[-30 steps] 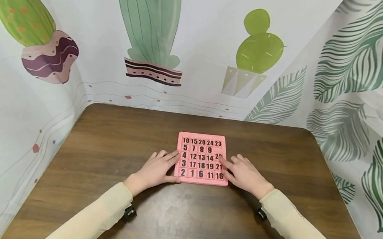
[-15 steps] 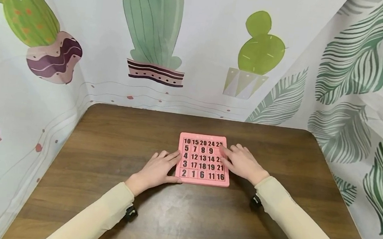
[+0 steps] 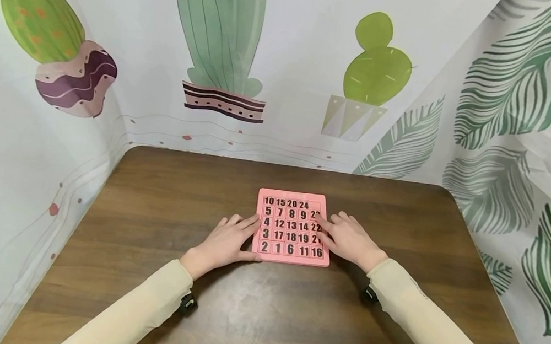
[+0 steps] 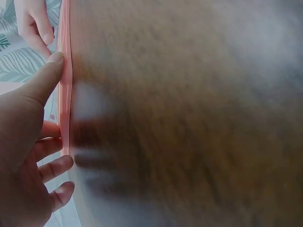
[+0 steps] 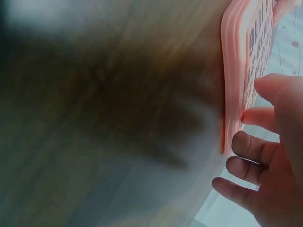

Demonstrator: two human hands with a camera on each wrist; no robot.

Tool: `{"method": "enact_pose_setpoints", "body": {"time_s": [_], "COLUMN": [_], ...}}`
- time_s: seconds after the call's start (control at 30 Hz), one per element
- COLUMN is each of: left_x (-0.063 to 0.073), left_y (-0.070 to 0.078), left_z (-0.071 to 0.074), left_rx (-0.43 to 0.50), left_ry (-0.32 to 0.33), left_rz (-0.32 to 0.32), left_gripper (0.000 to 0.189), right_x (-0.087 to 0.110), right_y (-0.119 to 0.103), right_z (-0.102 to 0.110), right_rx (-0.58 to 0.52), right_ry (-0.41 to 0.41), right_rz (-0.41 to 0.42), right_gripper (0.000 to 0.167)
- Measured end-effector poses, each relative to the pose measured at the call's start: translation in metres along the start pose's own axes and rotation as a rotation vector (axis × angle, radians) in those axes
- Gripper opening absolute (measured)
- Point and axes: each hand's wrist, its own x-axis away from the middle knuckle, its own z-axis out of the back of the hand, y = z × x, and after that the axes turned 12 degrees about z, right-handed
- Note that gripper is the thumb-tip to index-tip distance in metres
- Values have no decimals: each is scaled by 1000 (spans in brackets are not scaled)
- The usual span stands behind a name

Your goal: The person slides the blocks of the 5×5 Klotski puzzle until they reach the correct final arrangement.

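A pink sliding number puzzle (image 3: 292, 260) lies flat on the wooden table, with black-numbered tiles in rows. My left hand (image 3: 223, 242) holds its near left corner, thumb along the front edge and index finger at the left side. In the left wrist view the thumb (image 4: 56, 59) presses on the pink rim (image 4: 66, 104). On the right, my right hand (image 3: 352, 241) reaches over the frame, its index fingertip on the 23 tile (image 3: 314, 214), partly covering it. That tile sits in the second row, below a gap in the top right corner. The 22 tile (image 3: 316, 228) is just under it.
The brown wooden table (image 3: 262, 314) extends around the puzzle. A white cloth backdrop (image 3: 297, 47) printed with cacti and leaves stands behind and beside it. Each wrist wears a small black camera, one at the left sleeve (image 3: 187, 303).
The right hand moved up the puzzle's right column, then back toward me. First the 22 tile slid down into the third row, then the 23 tile slid down from the top row. The left hand stayed put.
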Motion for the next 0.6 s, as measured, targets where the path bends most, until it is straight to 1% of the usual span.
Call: {"method": "enact_pose_setpoints", "body": {"time_s": [0.17,0.23,0.3,0.47,0.6], "left_x": [0,0,0,1,1], "left_y": [0,0,-1,1,2], "left_z": [1,1,2,4,3], "left_rx": [-5,-9,-11,-13,-13], "left_ry": [-5,-11,-2,-4,-13], "left_rz": [0,0,-3,2,-1], "left_gripper": [96,96,96,95,95], "right_x": [-1,-4,-11,-28,-33], "right_y": [-2,-1,-1,-3,-3], "right_z": [3,6,7,3,1], "right_rx": [49,59,53,26,28], "right_ry": [58,78,90,76,49], "right_rz": [44,46,36,3,-1], "right_gripper": [41,38,38,46,45]}}
